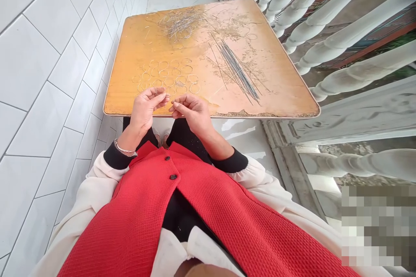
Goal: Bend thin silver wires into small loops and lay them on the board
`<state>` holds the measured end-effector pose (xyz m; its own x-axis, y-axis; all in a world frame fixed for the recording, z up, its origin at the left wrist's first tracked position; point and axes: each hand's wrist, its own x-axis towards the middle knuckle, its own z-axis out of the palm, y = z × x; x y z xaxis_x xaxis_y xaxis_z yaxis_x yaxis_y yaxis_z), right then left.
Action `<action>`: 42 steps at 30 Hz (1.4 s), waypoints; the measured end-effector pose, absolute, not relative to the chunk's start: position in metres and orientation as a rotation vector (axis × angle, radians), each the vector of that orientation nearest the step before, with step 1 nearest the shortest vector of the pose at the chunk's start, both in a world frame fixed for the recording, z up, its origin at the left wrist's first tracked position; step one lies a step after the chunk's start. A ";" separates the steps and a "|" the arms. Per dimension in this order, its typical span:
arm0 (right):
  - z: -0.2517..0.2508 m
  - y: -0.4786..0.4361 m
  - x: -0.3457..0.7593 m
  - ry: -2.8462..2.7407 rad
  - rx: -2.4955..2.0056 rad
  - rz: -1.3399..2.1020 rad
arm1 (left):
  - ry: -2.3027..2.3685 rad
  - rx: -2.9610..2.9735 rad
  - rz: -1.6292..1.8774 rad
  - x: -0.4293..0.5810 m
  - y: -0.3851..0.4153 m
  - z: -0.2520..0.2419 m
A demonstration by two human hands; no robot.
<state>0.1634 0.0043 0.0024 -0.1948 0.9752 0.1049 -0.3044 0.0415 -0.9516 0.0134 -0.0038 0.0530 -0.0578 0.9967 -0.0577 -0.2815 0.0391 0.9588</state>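
Observation:
Just above the near edge of the table, my left hand (146,107) and my right hand (194,113) face each other with their fingertips almost meeting. Thumb and forefinger are pinched together on both. Whatever lies between the fingertips is too thin and small to make out. Beyond my hands, several thin wire rings (163,68) lie spread in loose rows. A bundle of straight dark wires (238,71) rests slantwise to the right of them. Toward the far side sits a tangled heap of thin wire (182,26).
The table (286,95) has rounded corners and a worn, peeling top. A white tiled wall (48,117) runs along the left, and a white balustrade (305,24) along the right. Loose wire bits are scattered at the far right of the tabletop.

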 end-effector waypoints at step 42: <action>0.020 0.014 0.169 -1.241 -0.805 1.356 | 1.064 1.108 1.068 0.009 -0.007 0.045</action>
